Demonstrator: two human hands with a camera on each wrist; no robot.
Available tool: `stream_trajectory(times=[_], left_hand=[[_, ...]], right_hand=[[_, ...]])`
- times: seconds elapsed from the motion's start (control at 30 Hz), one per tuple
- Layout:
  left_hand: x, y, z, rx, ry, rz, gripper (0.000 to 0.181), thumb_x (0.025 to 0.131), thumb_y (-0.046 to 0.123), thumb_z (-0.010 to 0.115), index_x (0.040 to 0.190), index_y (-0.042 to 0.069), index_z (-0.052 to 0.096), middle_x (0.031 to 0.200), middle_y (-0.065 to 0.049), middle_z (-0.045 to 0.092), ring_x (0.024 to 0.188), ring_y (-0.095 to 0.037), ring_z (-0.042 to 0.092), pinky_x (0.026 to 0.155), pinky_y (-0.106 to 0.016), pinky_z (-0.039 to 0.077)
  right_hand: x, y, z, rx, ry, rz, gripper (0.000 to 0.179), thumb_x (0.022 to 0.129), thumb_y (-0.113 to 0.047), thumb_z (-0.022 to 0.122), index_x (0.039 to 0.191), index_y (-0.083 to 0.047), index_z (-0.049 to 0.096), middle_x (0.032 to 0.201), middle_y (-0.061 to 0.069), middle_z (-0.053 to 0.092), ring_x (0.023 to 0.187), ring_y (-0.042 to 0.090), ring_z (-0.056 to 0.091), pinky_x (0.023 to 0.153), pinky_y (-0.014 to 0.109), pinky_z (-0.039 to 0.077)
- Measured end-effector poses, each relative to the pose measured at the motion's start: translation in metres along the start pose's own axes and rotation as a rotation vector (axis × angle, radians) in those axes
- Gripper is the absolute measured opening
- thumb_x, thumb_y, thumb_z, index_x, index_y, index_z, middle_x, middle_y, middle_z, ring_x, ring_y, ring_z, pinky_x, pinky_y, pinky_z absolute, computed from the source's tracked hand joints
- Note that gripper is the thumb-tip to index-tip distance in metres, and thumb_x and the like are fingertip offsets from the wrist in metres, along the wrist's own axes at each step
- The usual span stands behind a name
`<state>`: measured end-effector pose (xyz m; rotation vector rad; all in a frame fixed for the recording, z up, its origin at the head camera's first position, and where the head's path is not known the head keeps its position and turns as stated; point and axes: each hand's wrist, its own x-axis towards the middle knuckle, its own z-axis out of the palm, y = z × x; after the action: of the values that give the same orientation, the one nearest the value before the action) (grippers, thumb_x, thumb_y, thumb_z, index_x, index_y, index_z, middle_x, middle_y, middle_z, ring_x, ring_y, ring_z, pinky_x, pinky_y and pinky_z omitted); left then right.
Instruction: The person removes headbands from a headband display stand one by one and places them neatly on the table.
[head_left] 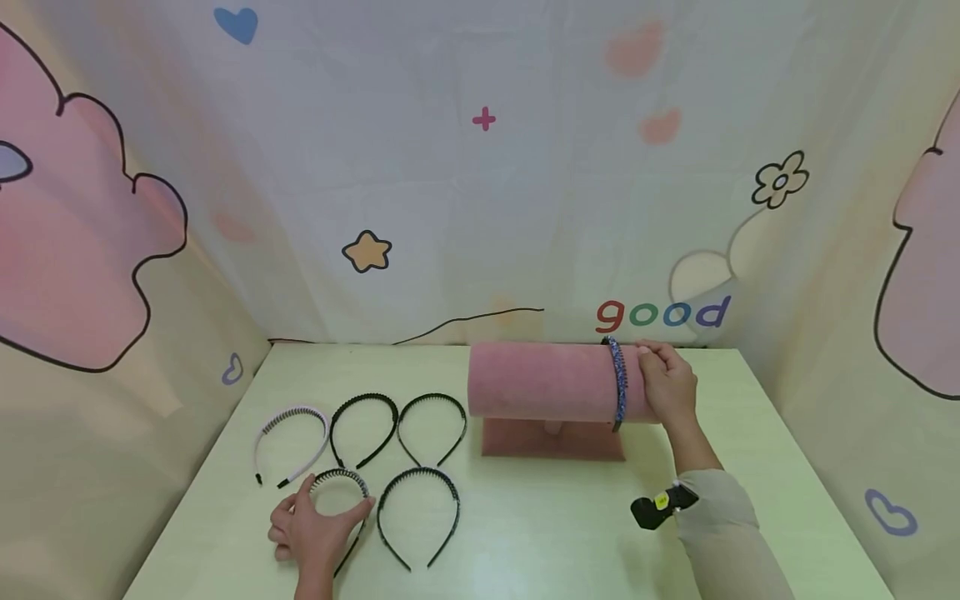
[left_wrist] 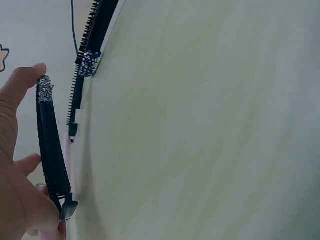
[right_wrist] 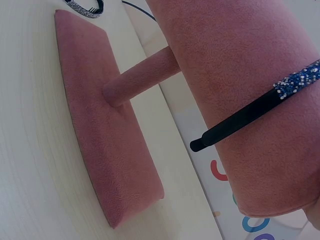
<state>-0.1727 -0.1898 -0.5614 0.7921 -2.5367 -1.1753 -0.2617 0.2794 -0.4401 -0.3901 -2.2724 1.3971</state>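
My left hand (head_left: 315, 529) grips a headband (head_left: 341, 473) at the front left of the table, thumb on its right side and fingers on its left. In the left wrist view this headband (left_wrist: 54, 145) is black with silvery glitter, and part of it is hidden by the hand. My right hand (head_left: 669, 383) holds the right end of a pink plush headband stand (head_left: 547, 379), a horizontal roll on a post and flat base (right_wrist: 100, 115). Around the roll, just left of that hand, sits a blue glittery headband (head_left: 618, 383) with black ends.
Near my left hand lie a white headband (head_left: 324, 433), a black headband (head_left: 365, 397), another dark headband (head_left: 435, 397) behind, and a dark toothed headband (head_left: 418, 472) in front. A printed cloth (head_left: 450, 183) hangs behind the table (head_left: 540, 533).
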Motion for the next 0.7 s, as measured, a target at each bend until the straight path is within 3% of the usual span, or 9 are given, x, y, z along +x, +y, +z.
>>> stream_trajectory(times=[0.3,0.7], left_hand=[[0.0036,-0.0066,0.0047,0.021,-0.021,-0.030,0.109,0.048,0.048,0.088,0.137,0.008,0.039,0.125,-0.026,0.022,0.110,-0.047,0.015,0.080,-0.061,0.015],[0.0086,-0.0018,0.0068,0.074,-0.074,-0.074,0.110,0.049,0.047,0.087,0.137,0.006,0.035,0.124,-0.030,0.017,0.108,-0.050,0.012,0.080,-0.063,0.014]], right_hand=[[0.0002,0.0008,0.0004,0.004,0.002,0.005,0.039,0.093,-0.042,0.048,0.110,-0.011,0.066,0.114,0.012,0.062,0.103,0.028,0.054,0.084,0.045,0.039],[0.0001,0.0020,0.0005,0.002,0.003,0.005,0.039,0.092,-0.042,0.049,0.110,-0.012,0.065,0.115,0.012,0.061,0.104,0.030,0.053,0.085,0.046,0.038]])
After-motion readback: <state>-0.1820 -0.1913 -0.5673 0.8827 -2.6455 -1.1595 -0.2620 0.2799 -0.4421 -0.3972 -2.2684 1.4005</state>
